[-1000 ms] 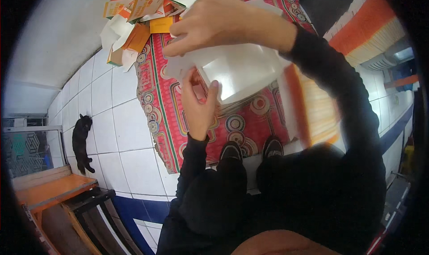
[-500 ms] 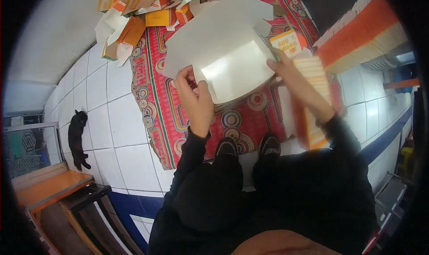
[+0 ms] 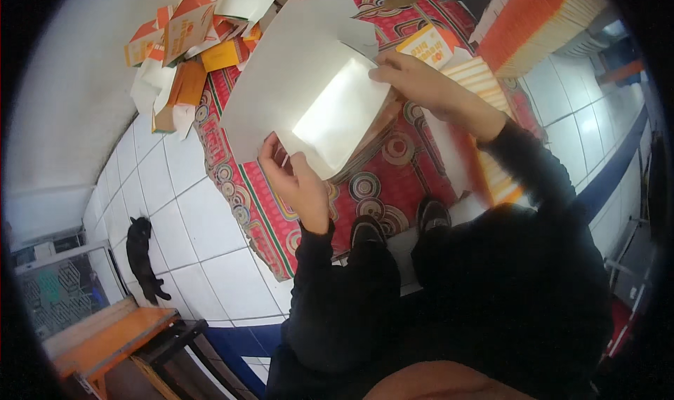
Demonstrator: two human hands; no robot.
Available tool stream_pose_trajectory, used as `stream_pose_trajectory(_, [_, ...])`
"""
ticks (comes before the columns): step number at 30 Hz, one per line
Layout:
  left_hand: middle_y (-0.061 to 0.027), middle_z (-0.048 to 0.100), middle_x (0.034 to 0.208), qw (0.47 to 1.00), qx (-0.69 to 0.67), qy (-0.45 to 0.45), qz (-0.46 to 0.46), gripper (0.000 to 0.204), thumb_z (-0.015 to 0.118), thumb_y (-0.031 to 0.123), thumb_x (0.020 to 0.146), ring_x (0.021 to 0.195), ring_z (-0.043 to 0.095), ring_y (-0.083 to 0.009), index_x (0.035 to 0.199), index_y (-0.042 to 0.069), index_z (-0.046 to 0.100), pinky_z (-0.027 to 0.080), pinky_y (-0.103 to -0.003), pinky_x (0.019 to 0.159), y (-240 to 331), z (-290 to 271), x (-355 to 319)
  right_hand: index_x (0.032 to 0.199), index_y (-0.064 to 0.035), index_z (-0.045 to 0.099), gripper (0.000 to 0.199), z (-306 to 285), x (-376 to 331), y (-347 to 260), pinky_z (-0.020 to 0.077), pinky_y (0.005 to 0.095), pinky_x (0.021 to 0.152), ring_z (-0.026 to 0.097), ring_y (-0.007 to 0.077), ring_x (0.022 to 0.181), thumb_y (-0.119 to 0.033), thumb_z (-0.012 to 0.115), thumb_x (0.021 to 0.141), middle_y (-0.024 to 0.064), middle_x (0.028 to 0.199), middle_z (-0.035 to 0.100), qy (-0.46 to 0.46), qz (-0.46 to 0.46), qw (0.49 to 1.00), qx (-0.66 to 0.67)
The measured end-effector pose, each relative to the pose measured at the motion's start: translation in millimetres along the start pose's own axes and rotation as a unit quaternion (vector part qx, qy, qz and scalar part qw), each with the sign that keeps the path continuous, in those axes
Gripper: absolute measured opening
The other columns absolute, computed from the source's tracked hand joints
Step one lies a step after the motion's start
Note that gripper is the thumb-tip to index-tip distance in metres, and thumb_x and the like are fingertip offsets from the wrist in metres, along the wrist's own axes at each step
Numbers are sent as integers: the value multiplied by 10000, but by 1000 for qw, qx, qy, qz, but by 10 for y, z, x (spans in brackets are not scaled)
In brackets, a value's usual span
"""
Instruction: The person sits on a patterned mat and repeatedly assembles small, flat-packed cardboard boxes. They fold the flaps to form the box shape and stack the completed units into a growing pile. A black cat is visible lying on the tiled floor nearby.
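Between my hands is a partly folded paper food box (image 3: 330, 112), its white inside facing up and a wide lid flap spreading to the far left. My left hand (image 3: 298, 186) pinches its near-left corner, the thumb on the near wall and the fingers curled behind the flap. At the far-right corner, my right hand (image 3: 425, 88) grips the side wall, its fingertips partly hidden by the board. Close beyond the right hand lies an orange-and-white printed carton piece (image 3: 430, 47). The box is held above a red patterned mat (image 3: 404, 179).
Folded orange-and-white boxes (image 3: 189, 31) lie piled at the far left. Tall stacks of flat cartons (image 3: 537, 21) stand at the right, with another stack (image 3: 484, 91) beside my right forearm. A black cat (image 3: 142, 260) lies on the white tiles near an orange bench (image 3: 116, 340).
The view has turned, so the pile, cat and bench sit lower or farther left. Both hands still hold the box, which now appears farther left and more slanted.
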State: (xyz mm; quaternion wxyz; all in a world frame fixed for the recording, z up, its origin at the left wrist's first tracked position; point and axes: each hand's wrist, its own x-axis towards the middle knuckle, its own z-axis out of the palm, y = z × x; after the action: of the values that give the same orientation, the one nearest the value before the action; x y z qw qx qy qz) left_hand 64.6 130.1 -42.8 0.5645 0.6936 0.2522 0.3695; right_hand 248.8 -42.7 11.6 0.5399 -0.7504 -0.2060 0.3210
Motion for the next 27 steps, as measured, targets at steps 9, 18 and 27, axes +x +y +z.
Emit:
stream_pose_trajectory(9, [-129, 530, 1314, 1000, 18, -12, 12, 417, 492, -8, 888, 1118, 567, -236, 1305, -19, 495, 461, -347, 946, 64, 29, -31, 1329, 7, 462, 578, -80, -34, 100, 468, 380, 850, 579, 235, 1036, -453, 471, 980, 148, 1142, 598, -70, 16, 983, -171])
stream_pose_trajectory(18, [-120, 535, 1293, 998, 55, 6, 13, 417, 514, -9, 880, 1106, 564, -235, 1297, 4, 503, 462, -350, 917, 89, -37, -6, 1306, 8, 511, 480, 84, 125, 38, 479, 424, 905, 631, 355, 1057, -353, 442, 998, 223, 1140, 641, -22, -65, 979, -191])
stream_pose_trajectory(27, [-133, 558, 1270, 999, 48, -21, -3, 419, 510, 15, 888, 1125, 568, -232, 1306, -2, 487, 461, -346, 938, 17, 42, 68, 931, 18, 693, 370, 88, 451, 427, 518, 472, 801, 669, 385, 816, -277, 484, 1010, 236, 875, 675, 141, -192, 931, -278])
